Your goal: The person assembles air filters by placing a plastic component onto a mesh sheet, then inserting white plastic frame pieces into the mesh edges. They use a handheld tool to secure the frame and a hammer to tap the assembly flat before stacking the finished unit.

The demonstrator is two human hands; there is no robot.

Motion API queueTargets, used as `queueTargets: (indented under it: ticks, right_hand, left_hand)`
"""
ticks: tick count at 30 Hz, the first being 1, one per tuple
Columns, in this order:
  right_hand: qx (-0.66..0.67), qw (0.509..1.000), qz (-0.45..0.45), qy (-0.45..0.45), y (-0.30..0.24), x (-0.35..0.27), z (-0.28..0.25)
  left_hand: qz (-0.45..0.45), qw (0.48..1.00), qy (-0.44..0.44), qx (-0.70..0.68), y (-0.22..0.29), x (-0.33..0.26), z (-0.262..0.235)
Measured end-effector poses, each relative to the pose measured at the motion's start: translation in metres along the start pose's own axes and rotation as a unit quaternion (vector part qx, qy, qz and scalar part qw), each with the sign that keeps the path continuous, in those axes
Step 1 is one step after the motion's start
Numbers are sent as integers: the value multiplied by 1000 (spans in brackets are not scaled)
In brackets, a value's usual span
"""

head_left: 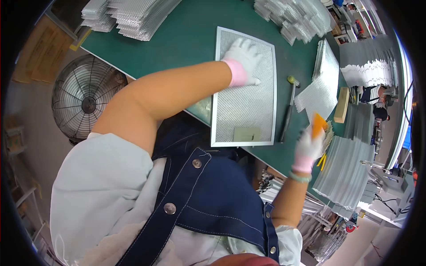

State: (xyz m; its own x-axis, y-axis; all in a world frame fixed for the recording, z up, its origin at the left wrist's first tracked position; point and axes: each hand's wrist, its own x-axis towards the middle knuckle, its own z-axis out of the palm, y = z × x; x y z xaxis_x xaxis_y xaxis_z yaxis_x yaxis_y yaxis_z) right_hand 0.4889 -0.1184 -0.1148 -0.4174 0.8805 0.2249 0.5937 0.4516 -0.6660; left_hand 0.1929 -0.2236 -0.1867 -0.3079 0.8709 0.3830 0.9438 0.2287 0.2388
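Observation:
A metal mesh filter panel (244,108) in a thin silver frame lies on the green worktable (177,48), its near end reaching past the table edge. My left hand (244,60), in a white glove with a pink cuff, rests flat on the mesh near the far end, fingers spread. A small pale rectangular plate (246,134) is at the panel's near end. Right of the panel, my right hand (308,148), gloved alike, grips an orange plastic scraper (318,125), apart from the panel. A hammer (289,106) with a greenish head lies between the panel and that hand.
Loose mesh sheets (321,95) and a wooden block (341,105) lie to the right. Yellow-handled pliers (322,162) are beside my right hand, near stacked metal frame strips (344,170). Mesh stacks (137,17) stand at the far side. A floor fan (88,99) stands left.

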Motion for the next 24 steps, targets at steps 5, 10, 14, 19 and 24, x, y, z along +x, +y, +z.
queueTargets:
  ticks: [5,10,14,19,24]
  right_hand:
    - [-309,928,-160,-130,-75,65,138]
    - [-396,884,-146,-200,-87,104,189]
    - [-422,877,-125,-193,-107,127,212]
    - [-418,868,-178,-200,-93,129,208]
    - [-448,854,-142,-222,-107,135,208]
  left_hand:
    - [-94,994,-62,-16,4,4,-4]
    - [-126,981,-139,-38,0,8,-12]
    - [-116,988,-98,-5,-1,6,-2]
    - [-109,983,-150,-9,-4,11,-10]
    - [-86,985,-149,-14,-1,8,-7]
